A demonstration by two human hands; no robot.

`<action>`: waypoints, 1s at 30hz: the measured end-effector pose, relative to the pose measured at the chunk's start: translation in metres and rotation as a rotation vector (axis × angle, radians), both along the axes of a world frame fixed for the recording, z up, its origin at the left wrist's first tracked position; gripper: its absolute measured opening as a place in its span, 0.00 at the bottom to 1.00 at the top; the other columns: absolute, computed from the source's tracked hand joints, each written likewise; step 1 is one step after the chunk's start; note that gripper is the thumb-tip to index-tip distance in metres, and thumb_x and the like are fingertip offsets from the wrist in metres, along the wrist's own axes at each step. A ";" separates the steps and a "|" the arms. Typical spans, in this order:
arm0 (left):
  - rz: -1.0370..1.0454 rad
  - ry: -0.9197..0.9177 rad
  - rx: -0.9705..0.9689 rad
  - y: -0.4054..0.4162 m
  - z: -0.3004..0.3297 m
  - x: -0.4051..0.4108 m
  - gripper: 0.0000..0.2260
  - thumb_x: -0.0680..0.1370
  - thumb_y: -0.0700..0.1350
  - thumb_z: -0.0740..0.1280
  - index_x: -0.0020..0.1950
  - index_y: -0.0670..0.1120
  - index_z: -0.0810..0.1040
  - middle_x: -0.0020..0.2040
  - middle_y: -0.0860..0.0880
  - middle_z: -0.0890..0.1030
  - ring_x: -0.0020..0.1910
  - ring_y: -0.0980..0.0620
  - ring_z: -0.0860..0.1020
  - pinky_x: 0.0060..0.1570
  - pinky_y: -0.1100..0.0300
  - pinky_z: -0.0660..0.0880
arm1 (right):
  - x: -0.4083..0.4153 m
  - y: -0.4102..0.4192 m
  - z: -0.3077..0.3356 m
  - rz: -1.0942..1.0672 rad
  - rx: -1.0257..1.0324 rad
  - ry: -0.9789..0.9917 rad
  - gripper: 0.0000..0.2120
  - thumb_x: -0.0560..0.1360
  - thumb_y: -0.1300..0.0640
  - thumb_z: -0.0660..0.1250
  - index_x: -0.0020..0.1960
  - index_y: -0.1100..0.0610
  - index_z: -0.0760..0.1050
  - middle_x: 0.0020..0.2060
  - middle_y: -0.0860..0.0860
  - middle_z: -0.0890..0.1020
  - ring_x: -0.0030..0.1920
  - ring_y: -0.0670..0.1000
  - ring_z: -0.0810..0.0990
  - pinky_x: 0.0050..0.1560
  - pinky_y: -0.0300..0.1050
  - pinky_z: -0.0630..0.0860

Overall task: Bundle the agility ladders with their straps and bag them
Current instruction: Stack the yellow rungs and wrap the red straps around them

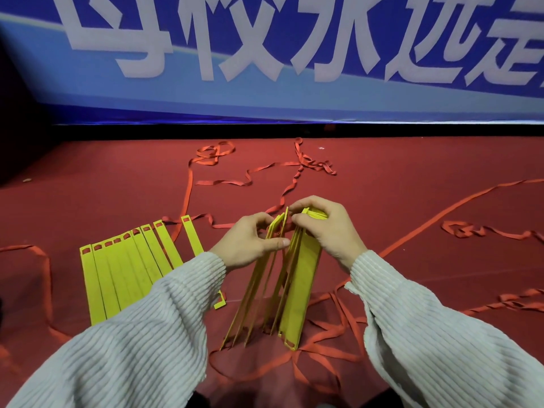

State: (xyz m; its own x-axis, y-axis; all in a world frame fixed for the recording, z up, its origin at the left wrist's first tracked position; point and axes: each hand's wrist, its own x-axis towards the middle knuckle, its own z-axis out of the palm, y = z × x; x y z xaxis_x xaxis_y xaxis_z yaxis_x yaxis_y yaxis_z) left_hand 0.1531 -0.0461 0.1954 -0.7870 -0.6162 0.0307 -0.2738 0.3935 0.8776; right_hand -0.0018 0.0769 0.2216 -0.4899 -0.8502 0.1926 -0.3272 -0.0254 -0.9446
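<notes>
A stack of yellow flat ladder rungs [297,290] stands on edge on the red floor in front of me, fanned apart at the top. My left hand [250,245] pinches the left part of the stack near its upper end. My right hand [326,228] grips the right part of the stack at the top. More yellow rungs [123,272] lie flat side by side to the left, threaded on a red strap [188,198]. Red strap loops [323,340] trail from the foot of the stack. No bag is in view.
Red straps [297,169] lie tangled across the red floor [412,172] ahead and to the right [482,231]. A blue banner with large white characters [265,54] stands along the far edge of the floor. White ribbed sleeves cover both forearms.
</notes>
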 end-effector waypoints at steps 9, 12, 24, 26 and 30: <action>-0.143 -0.176 -0.004 0.015 0.008 -0.008 0.26 0.75 0.43 0.66 0.72 0.49 0.64 0.65 0.48 0.74 0.67 0.49 0.74 0.68 0.46 0.72 | 0.011 -0.007 -0.005 0.097 0.029 0.101 0.03 0.74 0.56 0.76 0.43 0.52 0.82 0.36 0.47 0.82 0.38 0.45 0.78 0.44 0.44 0.74; -0.019 -0.105 0.064 0.013 0.011 -0.007 0.20 0.79 0.41 0.63 0.70 0.47 0.66 0.63 0.47 0.75 0.63 0.49 0.75 0.64 0.50 0.73 | 0.011 -0.007 -0.007 0.076 -0.004 0.098 0.06 0.73 0.52 0.78 0.46 0.50 0.81 0.39 0.48 0.83 0.39 0.45 0.79 0.45 0.48 0.76; -0.109 -0.009 0.120 0.019 0.007 -0.011 0.24 0.76 0.30 0.68 0.69 0.45 0.70 0.47 0.49 0.79 0.44 0.55 0.78 0.46 0.59 0.76 | 0.007 -0.012 -0.010 -0.037 -0.079 0.067 0.13 0.81 0.45 0.69 0.44 0.54 0.79 0.35 0.46 0.79 0.38 0.45 0.76 0.45 0.50 0.74; -0.134 -0.026 0.097 0.018 0.001 -0.013 0.30 0.74 0.39 0.76 0.72 0.47 0.67 0.58 0.52 0.80 0.55 0.58 0.80 0.59 0.58 0.77 | 0.010 -0.014 -0.011 -0.057 -0.093 0.048 0.12 0.81 0.47 0.68 0.45 0.55 0.77 0.36 0.45 0.78 0.39 0.44 0.75 0.46 0.47 0.74; -0.084 0.004 -0.056 0.019 -0.006 -0.021 0.26 0.76 0.48 0.75 0.72 0.52 0.70 0.62 0.55 0.80 0.63 0.58 0.79 0.67 0.49 0.75 | 0.013 -0.016 -0.010 -0.071 -0.072 0.041 0.14 0.83 0.46 0.65 0.46 0.56 0.72 0.36 0.44 0.74 0.37 0.42 0.72 0.43 0.42 0.71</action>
